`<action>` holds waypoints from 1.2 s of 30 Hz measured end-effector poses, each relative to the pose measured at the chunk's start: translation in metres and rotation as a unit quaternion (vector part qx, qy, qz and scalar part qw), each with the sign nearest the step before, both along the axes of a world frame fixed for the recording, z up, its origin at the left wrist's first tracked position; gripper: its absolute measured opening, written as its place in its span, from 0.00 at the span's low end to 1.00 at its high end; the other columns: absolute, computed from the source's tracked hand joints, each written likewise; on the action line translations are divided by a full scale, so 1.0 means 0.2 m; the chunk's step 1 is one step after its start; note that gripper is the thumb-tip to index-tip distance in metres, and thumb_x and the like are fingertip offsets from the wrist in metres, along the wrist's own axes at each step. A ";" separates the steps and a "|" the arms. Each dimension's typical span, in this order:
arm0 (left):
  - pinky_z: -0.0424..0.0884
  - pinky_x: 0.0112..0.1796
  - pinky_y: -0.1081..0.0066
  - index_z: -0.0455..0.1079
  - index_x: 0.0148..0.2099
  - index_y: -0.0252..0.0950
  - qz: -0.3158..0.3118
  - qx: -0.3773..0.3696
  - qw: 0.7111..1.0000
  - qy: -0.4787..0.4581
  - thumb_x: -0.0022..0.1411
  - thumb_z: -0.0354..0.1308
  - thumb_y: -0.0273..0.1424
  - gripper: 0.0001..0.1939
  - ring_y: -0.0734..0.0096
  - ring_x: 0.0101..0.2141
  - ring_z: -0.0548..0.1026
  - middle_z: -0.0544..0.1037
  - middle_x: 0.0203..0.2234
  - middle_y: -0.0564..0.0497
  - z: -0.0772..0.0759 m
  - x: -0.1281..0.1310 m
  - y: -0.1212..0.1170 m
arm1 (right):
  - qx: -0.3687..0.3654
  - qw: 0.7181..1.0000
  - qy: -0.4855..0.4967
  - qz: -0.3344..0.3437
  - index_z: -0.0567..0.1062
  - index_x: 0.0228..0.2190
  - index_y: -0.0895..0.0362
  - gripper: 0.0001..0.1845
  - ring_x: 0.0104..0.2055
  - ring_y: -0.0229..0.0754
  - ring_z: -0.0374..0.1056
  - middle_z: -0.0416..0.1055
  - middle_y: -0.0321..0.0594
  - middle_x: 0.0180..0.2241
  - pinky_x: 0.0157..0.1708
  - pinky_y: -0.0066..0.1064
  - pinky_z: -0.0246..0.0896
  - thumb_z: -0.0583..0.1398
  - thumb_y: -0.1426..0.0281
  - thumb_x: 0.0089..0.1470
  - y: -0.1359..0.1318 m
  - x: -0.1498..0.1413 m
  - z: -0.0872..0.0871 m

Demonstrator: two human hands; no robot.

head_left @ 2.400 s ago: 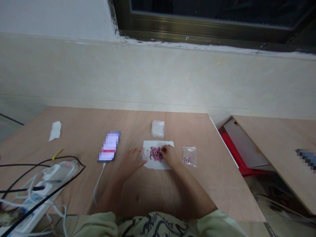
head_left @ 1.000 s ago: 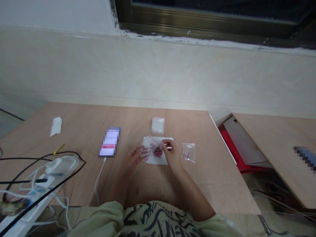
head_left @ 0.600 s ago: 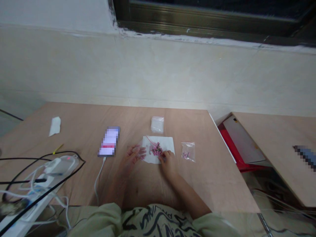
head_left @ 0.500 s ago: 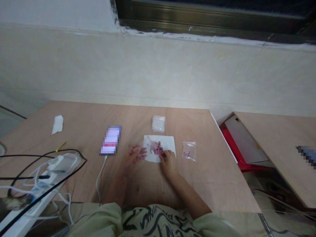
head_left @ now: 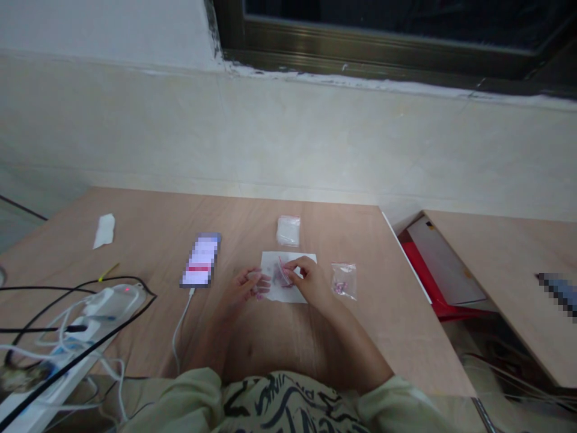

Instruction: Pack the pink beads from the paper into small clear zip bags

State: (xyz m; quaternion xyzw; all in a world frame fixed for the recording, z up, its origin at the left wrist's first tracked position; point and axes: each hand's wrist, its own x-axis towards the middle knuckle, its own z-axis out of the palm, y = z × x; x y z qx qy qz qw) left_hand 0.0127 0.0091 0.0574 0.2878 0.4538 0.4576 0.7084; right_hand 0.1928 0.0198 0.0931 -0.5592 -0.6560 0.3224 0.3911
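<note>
- Fingers of the right hand (head_left: 312, 282): thumb and forefinger narrowed in a pinch on a small clear bag (head_left: 280, 276), at its edge with the pink strip (head_left: 282, 265). The fingers of the left hand (head_left: 242, 288) are spread and slightly bent; I cannot tell whether they hold the shiny film beside their tips.
- Table (head_left: 342, 343): pale wood, beneath both hands; clock directions below are taken from the middle of the paper.
- Power strip (head_left: 104, 325): toward 8 to 9 o'clock, well apart, tangled with white and black cables (head_left: 112, 337).
- Paper (head_left: 270, 257): white sheet between the hands, its long sides running 9 to 3 o'clock.
- Phone (head_left: 201, 260): at 9 o'clock, lit, its far end leaning between 12 and 1.
- Bag of pink pieces (head_left: 344, 280): lying flat at 3 o'clock, just beside the sheet.
- Stack of clear bags (head_left: 288, 232): at 12 o'clock, just beyond the sheet.
- The small clear bag is over the sheet's middle, tilted; the pink strip's long axis runs about 11 to 5 o'clock.
- Pink specks (head_left: 259, 296): near the left fingertips, at about 8 o'clock.
</note>
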 end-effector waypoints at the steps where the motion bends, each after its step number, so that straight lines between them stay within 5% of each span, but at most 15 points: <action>1: 0.69 0.25 0.73 0.65 0.36 0.33 0.002 0.004 1.000 -0.002 0.45 0.62 0.31 0.14 0.71 0.22 0.75 0.78 0.24 0.50 0.00 0.00 0.01 | -0.004 1.000 0.000 0.011 0.74 0.25 0.56 0.06 0.29 0.37 0.61 0.68 0.38 0.25 0.27 0.28 0.56 0.59 0.67 0.44 0.00 0.00 0.00; 7: 0.68 0.25 0.74 0.65 0.37 0.34 0.016 0.013 1.000 -0.014 0.48 0.60 0.30 0.13 0.73 0.23 0.75 0.77 0.25 0.51 -0.04 0.02 0.04 | -0.069 0.993 0.079 0.060 0.73 0.32 0.56 0.12 0.31 0.38 0.65 0.69 0.40 0.32 0.29 0.29 0.60 0.55 0.63 0.48 -0.03 -0.02 -0.01; 13: 0.70 0.32 0.67 0.67 0.36 0.31 0.008 -0.028 0.994 -0.103 0.52 0.57 0.34 0.11 0.66 0.30 0.75 0.77 0.29 0.46 -0.04 0.04 -0.02 | -0.077 0.991 0.110 0.023 0.72 0.34 0.57 0.12 0.28 0.36 0.65 0.70 0.41 0.33 0.28 0.29 0.61 0.55 0.66 0.48 -0.07 -0.03 -0.02; 21: 0.69 0.33 0.66 0.66 0.36 0.33 0.020 -0.016 0.996 -0.089 0.49 0.59 0.28 0.10 0.67 0.29 0.75 0.77 0.28 0.49 -0.08 0.04 -0.07 | -0.104 0.973 0.206 -0.024 0.70 0.37 0.57 0.17 0.28 0.37 0.64 0.70 0.40 0.32 0.26 0.29 0.60 0.55 0.61 0.47 -0.11 -0.01 -0.05; 25: 0.70 0.32 0.68 0.66 0.34 0.33 0.039 -0.004 0.997 -0.069 0.49 0.60 0.28 0.09 0.68 0.28 0.75 0.77 0.28 0.49 -0.08 0.02 -0.04 | -0.071 0.985 0.087 -0.134 0.69 0.28 0.59 0.11 0.26 0.38 0.62 0.68 0.40 0.27 0.24 0.29 0.57 0.56 0.64 0.44 -0.11 0.03 -0.18; 29: 0.71 0.33 0.67 0.66 0.33 0.32 0.050 -0.004 0.996 -0.068 0.49 0.59 0.27 0.07 0.69 0.29 0.75 0.77 0.28 0.49 -0.05 0.01 0.00 | -0.050 0.991 -0.057 -0.107 0.69 0.27 0.58 0.06 0.32 0.41 0.62 0.67 0.41 0.28 0.32 0.32 0.57 0.57 0.70 0.42 -0.11 0.01 -0.33; 36: 0.70 0.35 0.65 0.66 0.35 0.32 0.048 -0.001 0.997 -0.059 0.50 0.59 0.28 0.08 0.67 0.31 0.75 0.77 0.30 0.47 -0.03 0.01 0.02 | -0.062 0.987 -0.122 -0.087 0.69 0.29 0.58 0.05 0.35 0.42 0.61 0.65 0.43 0.30 0.36 0.32 0.56 0.55 0.72 0.45 -0.10 -0.03 -0.34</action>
